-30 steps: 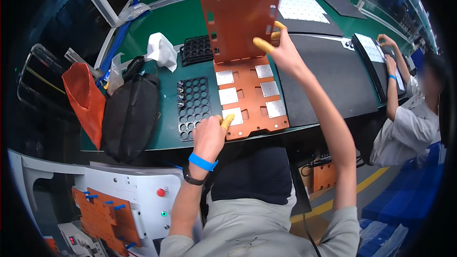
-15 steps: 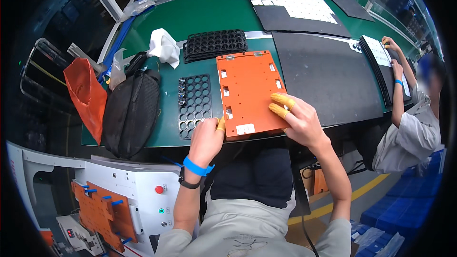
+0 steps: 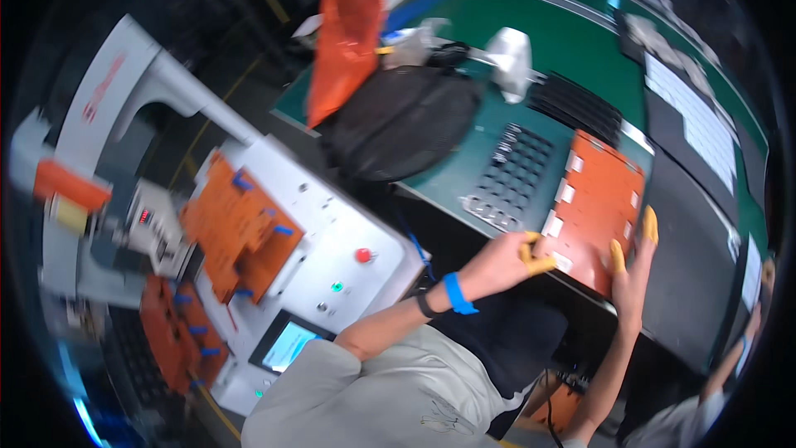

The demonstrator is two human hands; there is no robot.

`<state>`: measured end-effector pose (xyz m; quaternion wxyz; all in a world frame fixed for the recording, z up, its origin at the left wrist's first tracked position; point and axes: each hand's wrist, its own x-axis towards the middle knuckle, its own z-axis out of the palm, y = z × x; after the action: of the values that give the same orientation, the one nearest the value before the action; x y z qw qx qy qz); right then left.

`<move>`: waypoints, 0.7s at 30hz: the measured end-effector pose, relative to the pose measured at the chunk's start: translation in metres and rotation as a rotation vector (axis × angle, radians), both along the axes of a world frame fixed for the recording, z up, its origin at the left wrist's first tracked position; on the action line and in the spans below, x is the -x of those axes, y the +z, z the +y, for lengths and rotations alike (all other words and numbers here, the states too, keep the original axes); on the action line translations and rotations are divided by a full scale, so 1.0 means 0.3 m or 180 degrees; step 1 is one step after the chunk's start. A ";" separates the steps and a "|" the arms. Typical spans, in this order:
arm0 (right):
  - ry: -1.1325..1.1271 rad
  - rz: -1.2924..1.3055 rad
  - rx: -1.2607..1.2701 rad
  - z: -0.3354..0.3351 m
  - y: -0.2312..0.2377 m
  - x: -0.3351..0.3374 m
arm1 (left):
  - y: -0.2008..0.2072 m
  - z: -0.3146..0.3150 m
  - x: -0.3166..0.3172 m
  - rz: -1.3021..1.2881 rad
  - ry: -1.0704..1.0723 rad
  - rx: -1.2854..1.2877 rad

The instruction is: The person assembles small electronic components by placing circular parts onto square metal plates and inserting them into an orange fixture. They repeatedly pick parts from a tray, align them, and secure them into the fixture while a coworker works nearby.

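Observation:
An orange rectangular plate (image 3: 599, 199) with cut-outs along its edges lies on the green bench at the near edge. My left hand (image 3: 506, 264), with yellow finger cots, is beside the plate's near left corner; its thumb and a finger are apart, with nothing seen between them. Along the plate's right side rests my right hand (image 3: 632, 282), thumb and fingers stretched out, also in yellow cots. Whether either hand touches the plate is blurred. Left of the plate is a black tray of round pockets (image 3: 516, 170), with small metallic pieces in some of them.
To the left stands a white machine (image 3: 390, 241) with a red button, a screen (image 3: 290, 343) and an orange fixture (image 3: 236, 220) with blue pegs. A black bag (image 3: 402, 120), an orange bag (image 3: 347, 41) and stacked black trays (image 3: 576, 106) sit on the bench. Dark boards (image 3: 684, 274) lie right; a co-worker's arm (image 3: 730, 361) is beyond.
The view has swung left, bringing more of the white machine in. My right fingers have gone from the plate's face to its right side. My left thumb and finger now show apart.

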<state>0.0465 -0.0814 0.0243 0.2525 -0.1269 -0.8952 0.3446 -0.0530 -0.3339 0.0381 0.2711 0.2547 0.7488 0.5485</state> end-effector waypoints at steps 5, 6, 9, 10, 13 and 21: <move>-0.0141 0.0283 0.0971 0.003 -0.139 0.029 | -0.090 0.005 -0.053 -0.0586 0.0353 -0.0732; -0.0052 0.0448 0.1451 0.014 -0.153 0.029 | -0.099 0.007 -0.059 -0.0682 0.0362 -0.0810; -0.0130 0.0766 0.2297 0.028 -0.187 0.023 | -0.115 0.016 -0.043 -0.0589 0.0234 -0.0710; -0.0260 0.0878 0.2455 0.030 -0.185 0.016 | -0.115 0.012 -0.036 -0.0597 0.0164 -0.0691; -0.0118 0.0712 0.2753 -0.014 -0.122 0.032 | -0.172 0.011 -0.048 -0.1119 0.0407 -0.1155; -0.0360 0.0777 0.3286 0.014 -0.098 0.070 | -0.158 0.053 -0.038 -0.0663 0.0442 -0.0818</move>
<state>0.0256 -0.0771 -0.0050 0.2777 -0.2418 -0.5650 0.7384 -0.0414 -0.3180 -0.0092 0.2740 0.1767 0.6562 0.6806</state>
